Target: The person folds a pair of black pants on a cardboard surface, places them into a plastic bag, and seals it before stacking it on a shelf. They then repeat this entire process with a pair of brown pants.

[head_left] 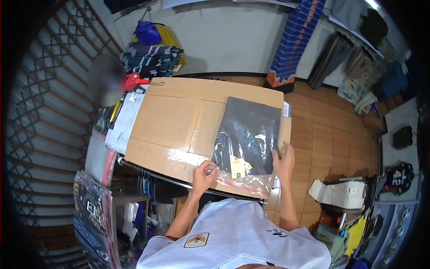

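Observation:
A dark folded garment lies in a clear plastic bag (248,130) on a cardboard sheet (168,121). Through the plastic shows a yellow tag (236,167), and a red strip runs along the bag's near end. My left hand (205,176) is closed at the bag's near left corner, its fingers pinching the plastic. At the right edge of the bag is my right hand (284,162), thumb against the plastic and fingers bent around the side; the fingertips are slightly blurred.
Red-handled scissors (133,82) and a yellow-and-black cutter (115,110) lie past the cardboard's left side. Below its front edge runs a metal rail (156,174) with hangers. Packaged garments (92,215) stand at lower left. A blue patterned pillar (295,45) rises behind.

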A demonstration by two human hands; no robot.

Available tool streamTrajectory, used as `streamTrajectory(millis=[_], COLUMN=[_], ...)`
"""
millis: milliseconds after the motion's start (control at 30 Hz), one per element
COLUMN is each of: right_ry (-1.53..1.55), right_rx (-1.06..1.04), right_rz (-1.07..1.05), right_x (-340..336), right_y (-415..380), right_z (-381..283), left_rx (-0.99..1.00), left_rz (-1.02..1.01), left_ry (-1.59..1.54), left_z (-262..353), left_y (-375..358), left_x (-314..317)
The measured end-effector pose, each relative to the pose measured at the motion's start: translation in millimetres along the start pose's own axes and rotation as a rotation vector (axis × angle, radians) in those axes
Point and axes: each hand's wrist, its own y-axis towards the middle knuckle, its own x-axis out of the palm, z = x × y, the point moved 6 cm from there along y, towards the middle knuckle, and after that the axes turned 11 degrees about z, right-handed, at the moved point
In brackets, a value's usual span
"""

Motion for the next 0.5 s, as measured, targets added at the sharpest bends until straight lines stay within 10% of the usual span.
streamTrajectory(millis=[100,500], right_ry=[0.023,-0.167], right_rx=[0.287,0.372], right_rz=[-0.042,0.099], right_x=[-29,-47], right_y=[-68,-144], right_z=[20,5], left_rx=[0.009,0.113], left_rz=[-0.026,-0.227], left_ry=[0.04,-0.047], left_z=[4,7], left_y=[9,34], left_x=[9,16])
